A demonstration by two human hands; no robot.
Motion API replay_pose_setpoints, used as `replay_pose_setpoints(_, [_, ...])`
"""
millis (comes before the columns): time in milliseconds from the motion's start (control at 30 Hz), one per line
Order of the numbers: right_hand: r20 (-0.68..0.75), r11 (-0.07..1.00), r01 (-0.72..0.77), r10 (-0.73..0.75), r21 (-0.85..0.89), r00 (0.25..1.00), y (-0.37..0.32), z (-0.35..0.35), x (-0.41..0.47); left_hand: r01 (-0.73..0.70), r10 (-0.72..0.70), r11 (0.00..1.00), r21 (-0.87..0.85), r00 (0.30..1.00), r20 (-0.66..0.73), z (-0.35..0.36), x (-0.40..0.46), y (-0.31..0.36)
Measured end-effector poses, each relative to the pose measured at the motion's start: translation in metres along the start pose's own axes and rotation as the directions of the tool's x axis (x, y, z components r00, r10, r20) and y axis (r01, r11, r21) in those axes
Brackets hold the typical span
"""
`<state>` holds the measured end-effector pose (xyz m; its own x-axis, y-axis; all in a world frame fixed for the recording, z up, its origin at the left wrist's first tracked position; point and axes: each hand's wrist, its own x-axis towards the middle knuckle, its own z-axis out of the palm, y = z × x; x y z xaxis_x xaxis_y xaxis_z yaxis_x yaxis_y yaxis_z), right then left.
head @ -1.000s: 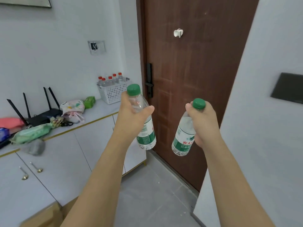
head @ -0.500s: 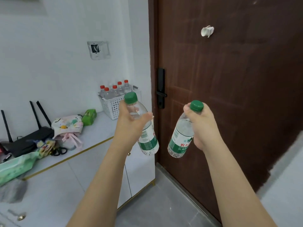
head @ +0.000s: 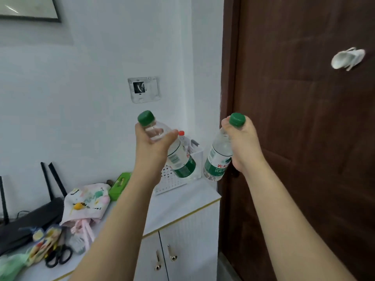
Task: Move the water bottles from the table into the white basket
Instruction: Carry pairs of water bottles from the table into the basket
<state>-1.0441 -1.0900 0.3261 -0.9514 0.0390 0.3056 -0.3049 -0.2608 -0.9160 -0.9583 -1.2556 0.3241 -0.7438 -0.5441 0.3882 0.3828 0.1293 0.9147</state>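
Note:
My left hand (head: 153, 147) grips a clear green-capped water bottle (head: 180, 159) near its neck, tilted, in front of the white basket (head: 172, 182). In my right hand (head: 244, 145) is a second green-capped bottle (head: 218, 159), held by the neck and hanging just right of the basket. The perforated basket stands at the far right end of the white cabinet top (head: 178, 201), against the wall. A red-capped bottle (head: 182, 136) rises from it; the rest of its contents are hidden behind my left hand and bottle.
A dark brown door (head: 304, 138) fills the right side. On the cabinet top to the left lie a green box (head: 118, 184), a pink patterned pouch (head: 87, 201), black scissors (head: 58, 257) and a black router (head: 30, 218). Cabinet doors with gold handles (head: 164, 258) are below.
The view has closed in on the basket, which now looks much larger and sits right behind the bottles. Both hands still hold their bottles, carried up and forward to the basket.

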Motion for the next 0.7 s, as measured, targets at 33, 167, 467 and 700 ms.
replay_pose_setpoints(33, [0.019, 1.0, 0.003, -0.003, 0.013, 1.0, 0.005, 0.009, 0.018, -0.01, 0.01, 1.0, 0.003, 1.0, -0.023, 0.001, 0.018, -0.004])
replay_pose_setpoints(167, [0.088, 1.0, -0.001, -0.001, 0.023, 0.996, 0.028, 0.043, 0.083, -0.057, 0.062, 0.995, 0.086, 0.997, -0.05, 0.008, 0.089, -0.02])
replay_pose_setpoints(467, [0.157, 0.99, -0.061, 0.081, -0.124, 0.984, 0.106, 0.118, 0.205, -0.003, -0.021, 0.98, 0.2, 0.993, 0.117, 0.029, 0.232, -0.104])
replay_pose_setpoints(700, [0.226, 0.888, -0.07, 0.191, -0.454, 0.955, 0.183, 0.14, 0.271, 0.062, -0.164, 0.936, 0.346, 0.948, 0.274, 0.043, 0.288, -0.189])
